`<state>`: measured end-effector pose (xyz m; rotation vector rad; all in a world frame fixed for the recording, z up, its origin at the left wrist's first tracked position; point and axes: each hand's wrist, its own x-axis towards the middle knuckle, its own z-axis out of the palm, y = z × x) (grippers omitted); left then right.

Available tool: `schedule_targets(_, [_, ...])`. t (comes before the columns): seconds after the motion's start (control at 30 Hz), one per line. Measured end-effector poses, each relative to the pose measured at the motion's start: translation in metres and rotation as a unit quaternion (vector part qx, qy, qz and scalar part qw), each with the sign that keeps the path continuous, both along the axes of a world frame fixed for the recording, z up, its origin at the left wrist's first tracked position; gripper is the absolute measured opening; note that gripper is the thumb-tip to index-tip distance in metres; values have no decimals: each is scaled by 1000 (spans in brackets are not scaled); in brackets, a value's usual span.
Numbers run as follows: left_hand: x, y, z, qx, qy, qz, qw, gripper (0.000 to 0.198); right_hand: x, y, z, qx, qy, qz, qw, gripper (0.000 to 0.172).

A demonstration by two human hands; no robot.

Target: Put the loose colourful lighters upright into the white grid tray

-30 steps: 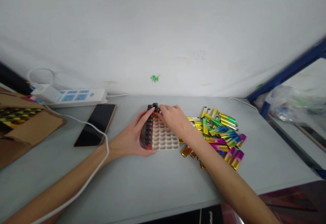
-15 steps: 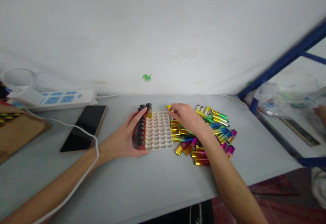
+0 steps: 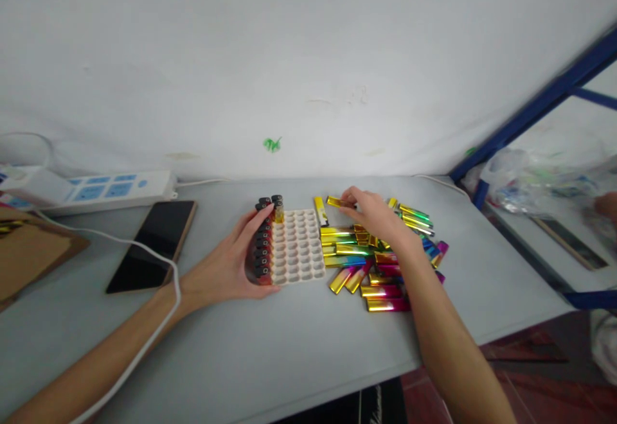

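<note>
A white tray with rows of small holes lies on the table. Along its left side stands a row of upright lighters with black tops, and one amber lighter begins the second row. My left hand is wrapped round the tray's left side, thumb near the back corner and fingers at the front. Right of the tray, my right hand pinches a gold lighter at one end. Below it spreads a pile of shiny gold, green, blue and pink lighters. A yellow lighter lies by the tray's back right corner.
A phone lies left of my left hand, with a white cable running over it and my forearm. Behind it are a power strip and some cardboard. A blue frame and plastic bags stand at right.
My right hand has moved right, away from the tray's back right corner, and a gold lighter now shows in its fingers. My left hand keeps its hold on the tray.
</note>
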<state>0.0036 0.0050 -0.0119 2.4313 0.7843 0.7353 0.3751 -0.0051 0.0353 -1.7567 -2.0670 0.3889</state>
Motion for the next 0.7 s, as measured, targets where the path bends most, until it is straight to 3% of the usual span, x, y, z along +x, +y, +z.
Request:
schedule_targets(0.13, [0,0,-1,4,-1,-2,1000,152,-13,-5,8,80,121,9,989,22])
schedule_targets(0.2, [0,0,-1,2,3,-2,1000,152,-24,-8,11,85,197,15,977,27])
schedule_targets(0.27, [0,0,-1,-3,6,1,1000,153,-38,-11,11,46,297,12,954,33])
schedule_targets(0.4, [0,0,-1,-1,3,1,1000,153,-68,-14,6,-78,486,25,870,41])
schedule_targets(0.5, [0,0,-2,9,-4,4,1000,153,-82,-16,2,-116,527,32,841,45])
schedule_targets(0.63, [0,0,-2,7,-2,5,1000,152,-89,-20,0,-118,504,53,854,50])
schedule_targets(0.7, [-1,0,-2,2,-1,8,1000,152,-92,-22,-2,-134,515,62,844,49])
